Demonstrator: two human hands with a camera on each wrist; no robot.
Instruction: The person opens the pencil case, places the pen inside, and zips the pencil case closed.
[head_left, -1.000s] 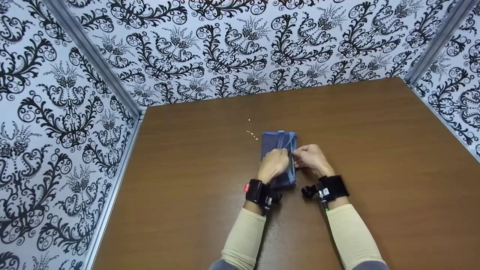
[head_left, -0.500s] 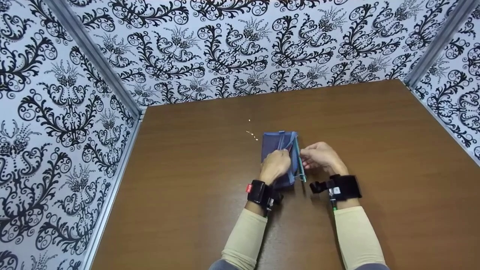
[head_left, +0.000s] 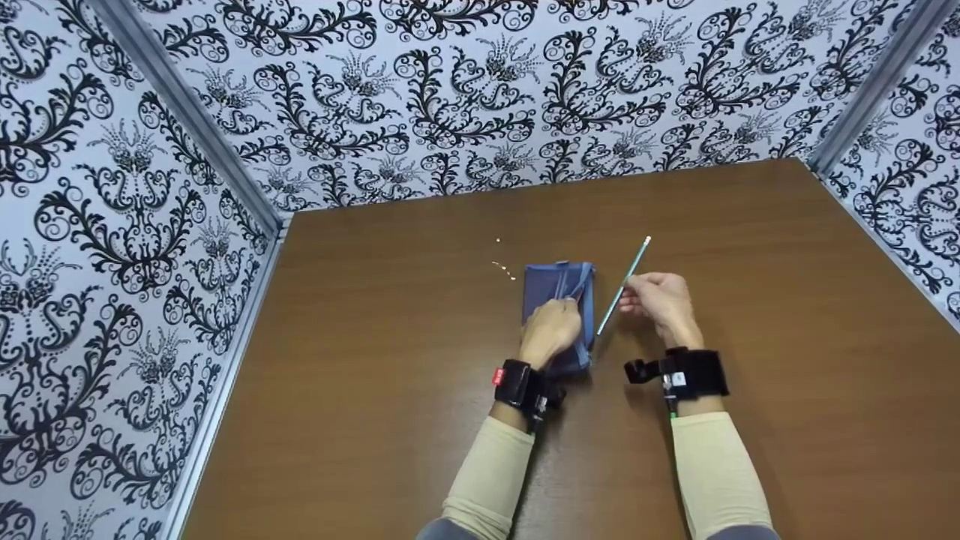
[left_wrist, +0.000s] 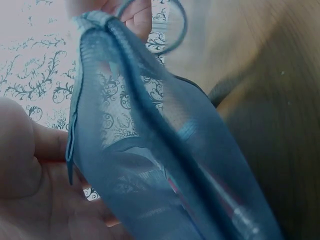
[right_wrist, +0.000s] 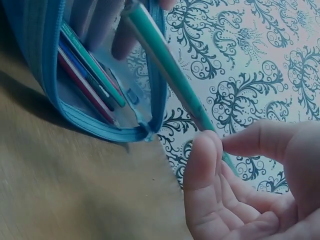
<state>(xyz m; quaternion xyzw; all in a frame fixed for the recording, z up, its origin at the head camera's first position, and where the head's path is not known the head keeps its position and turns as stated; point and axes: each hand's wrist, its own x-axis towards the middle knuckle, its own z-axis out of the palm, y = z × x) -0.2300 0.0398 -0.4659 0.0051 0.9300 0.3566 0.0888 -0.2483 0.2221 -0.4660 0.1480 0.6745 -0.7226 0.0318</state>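
A blue mesh pencil case [head_left: 538, 286] is held up on its side over the table by my left hand [head_left: 553, 330], whose fingers grip its edge. In the right wrist view its zipped mouth [right_wrist: 102, 131] gapes, showing several pens and pencils [right_wrist: 92, 75] inside. Just right of the case, my right hand [head_left: 661, 301] pinches a green pencil [head_left: 637, 257] between thumb and fingers. The pencil slants outside the case, its white-tipped end pointing up and away. In the left wrist view the mesh [left_wrist: 145, 190] fills the middle, with red and blue items dimly visible through it.
Small pale specks [head_left: 504, 268] dot the brown wooden table [head_left: 390, 337] left of the case. Patterned black-and-white walls [head_left: 465, 90] stand behind and at both sides. Each wrist wears a black strap with a camera [head_left: 694, 373].
My right hand has drawn the green pencil out of the case and moved right, tilting the pencil's far end to the right. My left hand stays on the case, almost unmoved.
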